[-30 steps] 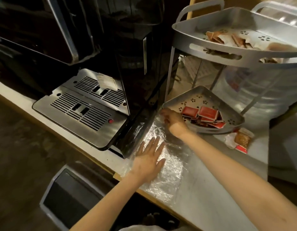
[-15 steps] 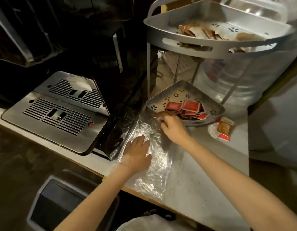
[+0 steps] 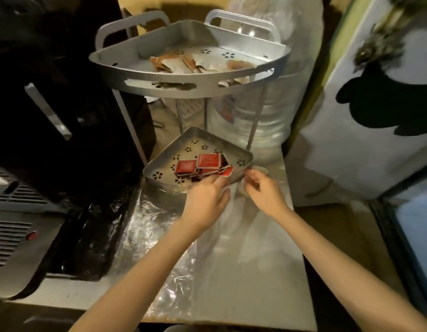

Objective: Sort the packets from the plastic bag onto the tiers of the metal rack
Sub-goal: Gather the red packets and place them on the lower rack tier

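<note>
Kitchen: coffee machine (image 3: 52,140), counter (image 3: 255,271)

Before me the metal rack (image 3: 183,89) is dull silver, its tiers punched with small flower patterns. Red packets (image 3: 203,164) lie on my lower tier, brown and white ones (image 3: 174,64) above. My plastic bag (image 3: 155,219) is clear and glinting, the desk (image 3: 255,271) pale grey.

Dim warm light; pale counter (image 3: 250,271); black coffee machine (image 3: 64,140) left; white panel (image 3: 351,152) right.
</note>
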Available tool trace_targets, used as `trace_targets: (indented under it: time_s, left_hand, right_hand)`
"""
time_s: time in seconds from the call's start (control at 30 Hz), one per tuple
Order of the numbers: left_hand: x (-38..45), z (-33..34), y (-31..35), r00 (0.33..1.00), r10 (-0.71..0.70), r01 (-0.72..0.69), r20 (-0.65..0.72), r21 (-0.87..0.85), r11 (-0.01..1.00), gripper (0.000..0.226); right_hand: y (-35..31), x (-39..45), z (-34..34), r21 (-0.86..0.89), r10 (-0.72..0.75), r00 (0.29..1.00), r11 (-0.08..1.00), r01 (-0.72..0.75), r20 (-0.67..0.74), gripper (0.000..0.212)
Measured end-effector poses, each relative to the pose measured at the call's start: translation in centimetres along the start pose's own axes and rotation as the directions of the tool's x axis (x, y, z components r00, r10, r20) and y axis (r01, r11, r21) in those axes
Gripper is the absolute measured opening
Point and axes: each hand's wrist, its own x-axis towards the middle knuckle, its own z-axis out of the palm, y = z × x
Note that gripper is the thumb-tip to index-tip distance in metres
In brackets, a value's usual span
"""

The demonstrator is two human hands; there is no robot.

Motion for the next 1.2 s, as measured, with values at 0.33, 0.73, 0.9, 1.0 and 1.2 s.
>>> trace_targets:
  time_s: [0.33,0.73,0.9,1.0,1.2]
  left_hand:
    - [3.3,8.7,2.0,0.936,-0.069,0.086,0.346,-0.033,0.996,0.058]
    - [4.7,11.8,1.7,0.950,-0.187,0.117,0.248,0.271,0.955,0.041]
    - [6.1,10.8,2.4,0.950,-0.145,0.051,0.277,0.322,0.945,0.024]
    - [6.3,10.5,3.0,0.938,-0.136,0.008,0.319,0.370,0.929,0.022]
    - [6.5,9.4,3.3,0.944,-0.099,-0.061,0.313,0.461,0.885,0.026]
  right_hand:
    - [5.6,2.2,-2.8,-0.155,0.170,0.986,0.974,-0.168,-0.001,0.072]
    - [7.3,4.1,-1.4,-0.158,0.129,0.988,0.977,-0.141,-0.088,0.051]
    - [7.5,3.9,-1.5,-0.147,0.142,0.982,0.976,-0.160,-0.125,0.038]
    - [7.5,3.8,-1.6,-0.118,0.170,0.983,0.977,-0.177,-0.070,0.031]
    - [6.7,3.1,-3.1,-0.007,0.201,0.979,0.980,-0.201,-0.019,0.013]
